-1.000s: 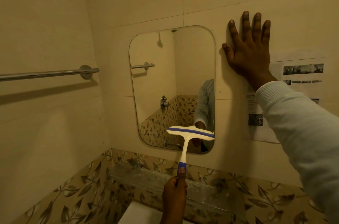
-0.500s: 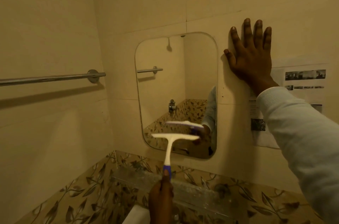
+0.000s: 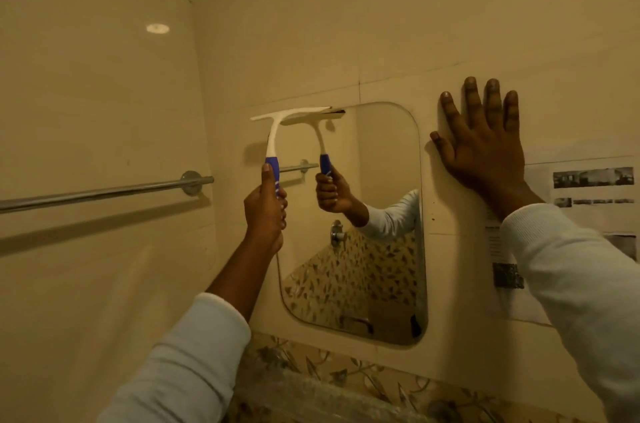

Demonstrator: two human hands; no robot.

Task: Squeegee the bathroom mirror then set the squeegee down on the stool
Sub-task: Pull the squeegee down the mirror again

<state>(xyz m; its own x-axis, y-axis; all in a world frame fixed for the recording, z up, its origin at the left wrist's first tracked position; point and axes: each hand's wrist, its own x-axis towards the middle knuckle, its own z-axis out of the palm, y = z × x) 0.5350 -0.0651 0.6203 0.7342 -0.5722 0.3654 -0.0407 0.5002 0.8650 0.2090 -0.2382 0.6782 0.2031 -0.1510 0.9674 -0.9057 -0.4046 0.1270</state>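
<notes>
The left hand (image 3: 265, 211) grasps the blue grip of the squeegee (image 3: 273, 135), fingers curled round it. The blade lies level against the top left corner of the mirror (image 3: 381, 215), overhanging its left edge. The right hand (image 3: 485, 149) is released, fingers straight and spread, palm flat on the wall tile (image 3: 450, 52) just beside the mirror's top right corner.

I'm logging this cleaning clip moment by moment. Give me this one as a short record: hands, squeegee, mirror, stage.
left hand: grips the squeegee by its blue handle
right hand: flat on the wall, right of the mirror
squeegee: blade at the mirror's top left corner
towel bar: left of the mirror
stage: wiping; stool not in view
</notes>
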